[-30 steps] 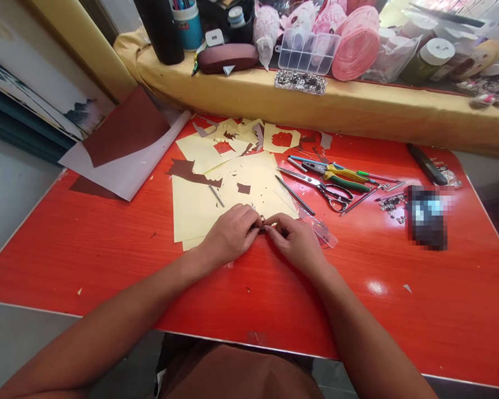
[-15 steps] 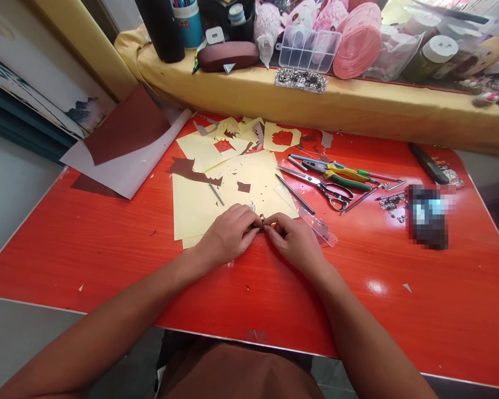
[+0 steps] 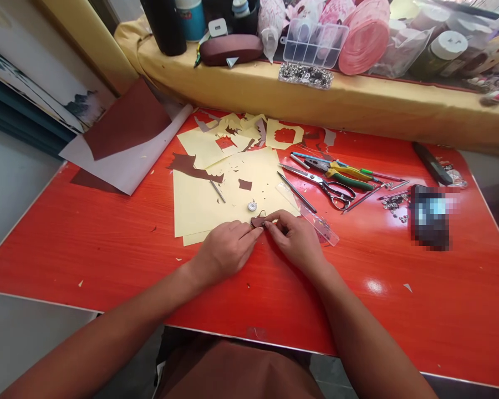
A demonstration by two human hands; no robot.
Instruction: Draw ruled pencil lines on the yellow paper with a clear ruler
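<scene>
While both hands met near the centre of the frame, we judged the work to be partway along. Cutting of some kind had evidently been done, since a jagged brown offcut (image 3: 191,166) and cut yellow sheets (image 3: 191,208) lay from the centre toward the upper middle. A small brown piece (image 3: 258,221) had already been shaped, with a thin loop standing at its upper edge, but we saw it in the fingers rather than set aside, so its handling was not finished. How much remained we could not tell.

That piece lay between our two hands, just above the left fingertips. Our right hand (image 3: 293,235) had a narrow grip, thumb and forefinger pinching the piece's right end. Our left hand (image 3: 224,246) reached its lower left edge with outstretched fingers; whether that grip was closed on it, we could not tell.

A round silver disc (image 3: 252,206) sat just above the piece, while scissors (image 3: 319,180) and pliers (image 3: 351,182) rested on the bench (image 3: 128,238), right of centre.
</scene>
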